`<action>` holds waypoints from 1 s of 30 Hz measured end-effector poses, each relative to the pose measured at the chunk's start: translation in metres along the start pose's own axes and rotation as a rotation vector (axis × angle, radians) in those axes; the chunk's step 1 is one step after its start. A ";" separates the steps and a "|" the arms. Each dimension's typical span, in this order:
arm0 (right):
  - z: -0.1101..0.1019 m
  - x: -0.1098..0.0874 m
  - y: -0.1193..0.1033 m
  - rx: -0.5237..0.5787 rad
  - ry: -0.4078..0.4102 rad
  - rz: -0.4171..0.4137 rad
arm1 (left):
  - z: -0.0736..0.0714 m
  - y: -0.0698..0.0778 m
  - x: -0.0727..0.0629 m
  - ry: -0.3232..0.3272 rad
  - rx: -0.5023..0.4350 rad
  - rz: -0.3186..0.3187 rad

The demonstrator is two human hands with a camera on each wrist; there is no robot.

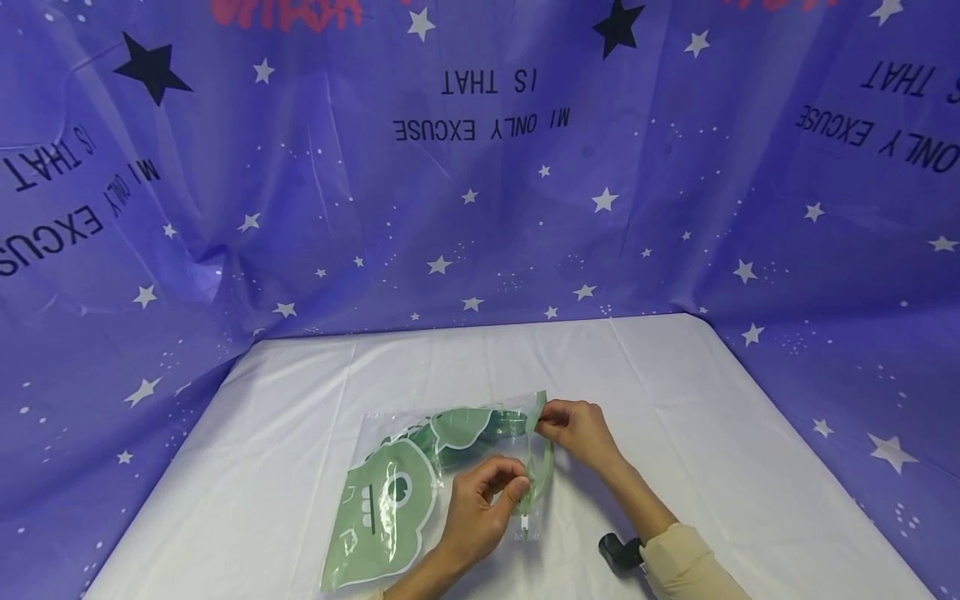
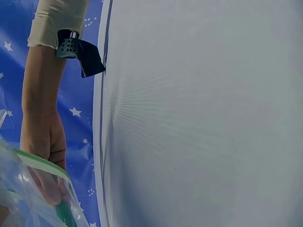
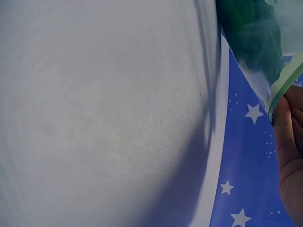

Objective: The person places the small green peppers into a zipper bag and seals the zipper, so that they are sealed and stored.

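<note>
A clear zip bag (image 1: 390, 508) printed with a pale green cartoon face lies on the white tablecloth, its green-edged mouth to the right. Something dark green (image 1: 510, 423) shows through the plastic; its kind is unclear. My left hand (image 1: 480, 504) pinches the near part of the bag's mouth between thumb and fingers. At the far corner of that mouth, my right hand (image 1: 577, 429) pinches the green edge. In the left wrist view the right hand (image 2: 45, 142) is partly behind the clear plastic. The right wrist view catches the bag's green zip edge (image 3: 286, 87) beside some fingers.
A white cloth (image 1: 637, 375) covers the table. Purple curtains (image 1: 480, 208) with stars and lettering rise behind it and on both sides. A black wrist-worn device (image 1: 619, 554) sticks out beside the right sleeve (image 1: 686, 562).
</note>
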State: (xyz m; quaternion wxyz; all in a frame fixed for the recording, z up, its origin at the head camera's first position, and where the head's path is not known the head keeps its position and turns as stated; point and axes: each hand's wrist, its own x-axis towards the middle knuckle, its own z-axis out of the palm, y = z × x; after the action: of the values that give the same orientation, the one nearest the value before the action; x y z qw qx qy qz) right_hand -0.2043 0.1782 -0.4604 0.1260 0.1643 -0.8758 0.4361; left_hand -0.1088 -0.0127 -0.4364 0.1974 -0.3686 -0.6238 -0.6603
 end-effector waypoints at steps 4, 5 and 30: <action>-0.002 -0.002 -0.001 0.009 -0.004 0.020 | 0.000 0.001 -0.001 0.003 -0.004 -0.008; -0.002 -0.003 -0.001 0.015 -0.007 0.024 | 0.000 0.001 -0.001 0.005 -0.006 -0.010; -0.033 -0.070 -0.011 0.813 -0.709 0.500 | 0.003 -0.004 -0.020 -0.170 0.169 -0.221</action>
State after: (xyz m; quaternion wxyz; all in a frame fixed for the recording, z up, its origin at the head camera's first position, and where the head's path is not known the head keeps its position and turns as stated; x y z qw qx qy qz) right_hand -0.1332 0.2110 -0.4586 -0.3538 0.1240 -0.6392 0.6714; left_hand -0.0978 -0.0135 -0.4534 0.1004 -0.3345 -0.7282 -0.5897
